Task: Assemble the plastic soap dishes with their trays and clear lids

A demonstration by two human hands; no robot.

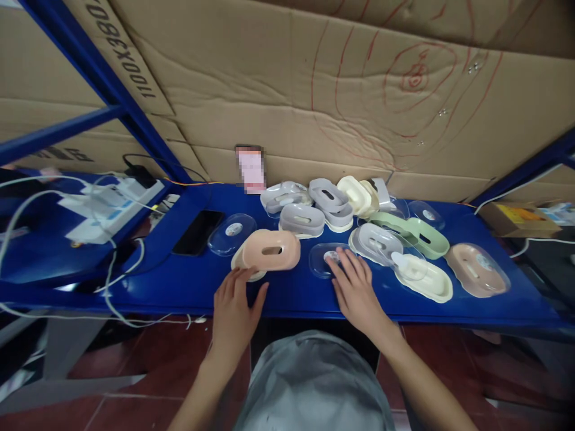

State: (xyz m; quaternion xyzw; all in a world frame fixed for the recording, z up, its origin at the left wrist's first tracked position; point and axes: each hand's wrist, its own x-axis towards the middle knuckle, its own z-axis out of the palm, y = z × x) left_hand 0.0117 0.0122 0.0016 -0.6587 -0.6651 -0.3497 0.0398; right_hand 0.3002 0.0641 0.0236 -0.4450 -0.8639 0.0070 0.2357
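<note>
My left hand (236, 302) is at the front edge of the table, thumb apart from its fingers. Its fingertips meet the near edge of a peach oval dish (293, 245) with a slot in its floor, which overlaps a cream oval piece (237, 258). Whether the fingers press on the dish or only lie against it, I cannot tell. Stretched out flat, the fingers of my right hand (354, 284) rest over a clear plastic lid (317, 263) with a round white label. Right of it lie a grey dish (381, 239) and a cream dish (426, 281), partly under clear lids.
Grey dishes (302, 220), a green dish (433, 242) and a lidded brownish-pink dish (471, 272) spread across the blue table (287, 296). Left are another clear lid (224, 242), a dark phone (197, 232), power strips (99, 209) and cables. A lit phone (251, 167) leans on the cardboard.
</note>
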